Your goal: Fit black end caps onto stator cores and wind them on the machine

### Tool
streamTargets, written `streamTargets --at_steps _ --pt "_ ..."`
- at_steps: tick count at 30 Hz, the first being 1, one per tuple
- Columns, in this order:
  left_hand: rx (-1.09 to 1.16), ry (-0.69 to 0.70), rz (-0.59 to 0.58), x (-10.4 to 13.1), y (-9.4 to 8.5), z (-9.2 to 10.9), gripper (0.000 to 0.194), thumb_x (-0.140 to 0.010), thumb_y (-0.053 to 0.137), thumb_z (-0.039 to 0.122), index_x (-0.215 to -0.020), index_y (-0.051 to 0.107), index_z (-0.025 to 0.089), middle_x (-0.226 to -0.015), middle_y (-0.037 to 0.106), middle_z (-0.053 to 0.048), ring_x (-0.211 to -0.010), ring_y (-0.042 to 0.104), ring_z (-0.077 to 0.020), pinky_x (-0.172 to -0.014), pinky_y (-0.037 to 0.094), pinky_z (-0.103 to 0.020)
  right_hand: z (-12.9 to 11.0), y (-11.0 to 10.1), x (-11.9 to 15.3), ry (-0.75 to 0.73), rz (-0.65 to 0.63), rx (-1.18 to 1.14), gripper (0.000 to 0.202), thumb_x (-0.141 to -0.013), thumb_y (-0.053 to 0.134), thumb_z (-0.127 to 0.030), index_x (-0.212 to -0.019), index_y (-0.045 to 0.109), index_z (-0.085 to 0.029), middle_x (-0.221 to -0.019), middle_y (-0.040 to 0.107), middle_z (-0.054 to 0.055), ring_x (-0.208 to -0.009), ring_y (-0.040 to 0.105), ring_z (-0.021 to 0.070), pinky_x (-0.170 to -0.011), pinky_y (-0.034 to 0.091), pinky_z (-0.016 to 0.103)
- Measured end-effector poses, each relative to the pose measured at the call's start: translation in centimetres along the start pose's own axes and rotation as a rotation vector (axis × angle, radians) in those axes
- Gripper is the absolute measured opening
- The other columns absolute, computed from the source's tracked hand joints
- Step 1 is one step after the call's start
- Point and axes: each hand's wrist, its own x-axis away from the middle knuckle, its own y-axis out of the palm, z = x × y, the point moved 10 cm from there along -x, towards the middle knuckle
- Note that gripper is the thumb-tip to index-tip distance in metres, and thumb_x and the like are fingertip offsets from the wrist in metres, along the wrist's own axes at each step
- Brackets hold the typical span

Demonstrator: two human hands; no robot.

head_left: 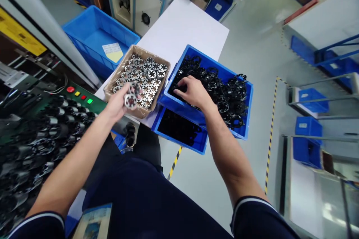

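Note:
Over the near left edge of a plastic-lined cardboard box (109,89), my left hand (117,104) is closed round a silver slotted ring-shaped metal part (130,101). Rows of similar metal rings (152,74) fill the box. To the right stands a blue bin (250,110) heaped with black plastic parts (215,82). My right hand (192,90) reaches into that bin's left end, its thumb and fingers curled down at the black parts. Whether a part is between its fingertips cannot be made out.
A lower blue bin (203,147) with black parts sits beneath the heaped one. Left lies a green surface (97,107) with buttons and many dark metal parts (45,145). An open blue crate (92,26) stands behind the box, beside the white table (190,26).

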Motion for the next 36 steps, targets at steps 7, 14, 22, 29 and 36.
streamTargets --at_steps 7,14,22,29,36 --pt "0.165 -0.211 -0.169 16.8 -1.7 -10.2 0.084 -0.097 0.100 0.076 -0.150 0.068 0.020 -0.098 0.083 -0.007 -0.065 0.075 -0.0194 -0.047 0.048 -0.022 0.1 -2.7 2.4 0.019 0.233 -0.137 0.022 -0.094 0.083 -0.035 -0.085 0.064 -0.028 -0.110 0.087 0.009 -0.105 0.081 0.0289 -0.103 0.066 0.044" --pt "0.386 -0.159 -0.046 23.1 -2.5 -12.9 0.066 -0.103 0.089 0.080 -0.130 0.064 0.025 -0.100 0.073 -0.002 -0.075 0.074 -0.0200 -0.051 0.056 -0.025 -0.6 -4.4 5.0 0.023 0.369 -0.438 0.061 -0.082 0.105 -0.070 -0.073 0.056 -0.034 -0.055 0.060 -0.003 -0.041 0.058 0.0164 -0.043 0.039 0.035" --pt "0.269 0.173 -0.029 24.6 -2.2 -6.9 0.080 -0.107 0.071 0.097 -0.138 0.070 0.023 -0.087 0.074 -0.004 -0.075 0.076 -0.0238 -0.067 0.063 -0.033 -23.2 3.1 18.4 -0.435 -0.016 -0.709 0.054 -0.083 0.117 -0.034 -0.115 0.074 -0.033 -0.112 0.095 0.011 -0.097 0.096 0.0343 -0.065 0.072 0.039" --pt "0.082 0.451 0.139 28.6 -3.4 -0.3 0.064 -0.126 0.048 0.079 -0.153 0.078 0.030 -0.146 0.077 -0.011 -0.127 0.080 -0.0304 -0.113 0.069 -0.044 -31.4 3.5 20.1 -0.650 -0.009 -0.739 0.049 -0.096 0.110 -0.032 -0.140 0.086 -0.030 -0.133 0.093 0.009 -0.087 0.089 0.0221 -0.085 0.081 0.039" --pt "0.016 0.464 0.227 29.3 -3.7 0.0 0.059 -0.121 0.060 0.080 -0.141 0.081 0.029 -0.138 0.079 -0.012 -0.135 0.078 -0.0348 -0.121 0.068 -0.047 -30.6 3.2 20.7 -0.616 -0.050 -0.731 0.058 -0.100 0.104 -0.021 -0.155 0.089 -0.034 -0.142 0.091 0.007 -0.093 0.090 0.0200 -0.082 0.082 0.033"
